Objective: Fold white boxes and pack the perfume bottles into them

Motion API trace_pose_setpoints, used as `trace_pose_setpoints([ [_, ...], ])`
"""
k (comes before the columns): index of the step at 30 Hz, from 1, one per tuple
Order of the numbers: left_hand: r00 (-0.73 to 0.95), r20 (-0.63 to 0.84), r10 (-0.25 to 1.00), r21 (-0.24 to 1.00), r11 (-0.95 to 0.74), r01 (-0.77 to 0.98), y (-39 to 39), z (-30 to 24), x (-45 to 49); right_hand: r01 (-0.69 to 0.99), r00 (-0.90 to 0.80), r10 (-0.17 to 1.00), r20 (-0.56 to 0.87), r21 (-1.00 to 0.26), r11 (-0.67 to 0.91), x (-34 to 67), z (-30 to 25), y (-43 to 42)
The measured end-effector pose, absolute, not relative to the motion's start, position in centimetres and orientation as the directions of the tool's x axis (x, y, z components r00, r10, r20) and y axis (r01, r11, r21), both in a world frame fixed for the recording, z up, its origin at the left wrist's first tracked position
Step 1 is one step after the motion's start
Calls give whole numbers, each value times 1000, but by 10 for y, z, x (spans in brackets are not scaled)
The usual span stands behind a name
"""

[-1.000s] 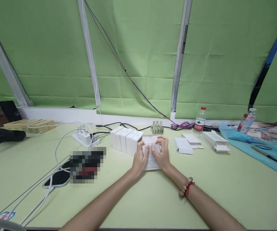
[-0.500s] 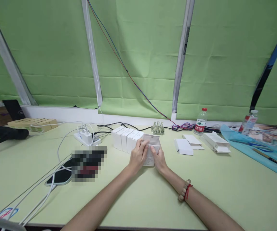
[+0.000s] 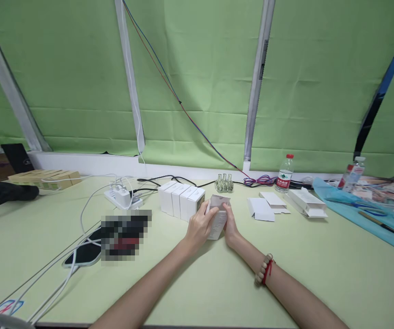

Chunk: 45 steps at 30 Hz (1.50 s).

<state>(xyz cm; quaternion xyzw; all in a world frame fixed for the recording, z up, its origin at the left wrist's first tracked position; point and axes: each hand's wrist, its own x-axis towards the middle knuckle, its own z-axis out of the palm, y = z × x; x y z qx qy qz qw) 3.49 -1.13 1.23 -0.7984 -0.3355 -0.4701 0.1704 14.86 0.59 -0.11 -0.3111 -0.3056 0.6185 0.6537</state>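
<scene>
Both my hands hold a small white carton (image 3: 217, 221) standing upright on the green table (image 3: 197, 283), its top flap open. My left hand (image 3: 199, 226) grips its left side with fingers wrapped round it. My right hand (image 3: 230, 225) presses against its right side, fingers closed on it. Just left of the carton stands a row of several closed white boxes (image 3: 181, 201). Three small glass bottles (image 3: 223, 183) stand behind it.
Flat unfolded white cartons (image 3: 262, 208) and a longer white box (image 3: 307, 202) lie to the right. A water bottle (image 3: 284, 173) stands at the back. A power strip (image 3: 121, 198) with white cables lies left, and a blue sheet (image 3: 371, 210) with tools far right.
The flat printed carton held low between both hands has been squared up and stood upright, with its top flap open. My hands have shifted to its sides.
</scene>
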Motion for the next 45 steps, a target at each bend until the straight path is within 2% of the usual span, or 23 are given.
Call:
trace_pose_setpoints([
  [6,309,847,433,110,-710,695,-13,15,34,-589,4,1000,11,-808,12,149,-3,8],
  [12,236,849,473,176,-674,717,-9,10,33,-495,73,979,190,-845,201,147,0,3],
  [17,205,833,514,229,-658,717,-10,12,32,-416,140,958,249,-863,286,146,-2,3],
  [19,188,809,557,287,-653,701,-11,14,31,-340,157,934,321,-871,356,148,-6,3],
  [22,145,771,620,381,-633,674,-10,14,29,-70,138,873,468,-874,480,151,-9,-1],
  [25,110,751,651,445,-623,643,-7,11,28,151,90,839,536,-840,521,152,-8,-6],
  [30,18,743,669,552,-627,549,-4,7,30,192,124,746,654,-754,629,154,-5,-5],
  [34,-4,780,626,542,-671,506,-4,8,30,320,75,613,787,-601,732,157,-3,-4],
  [38,2,813,582,494,-693,525,-4,9,30,408,73,611,788,-583,703,157,-1,-8],
  [45,-16,786,617,541,-676,501,-6,8,32,391,86,651,754,-627,674,157,-1,-8],
])
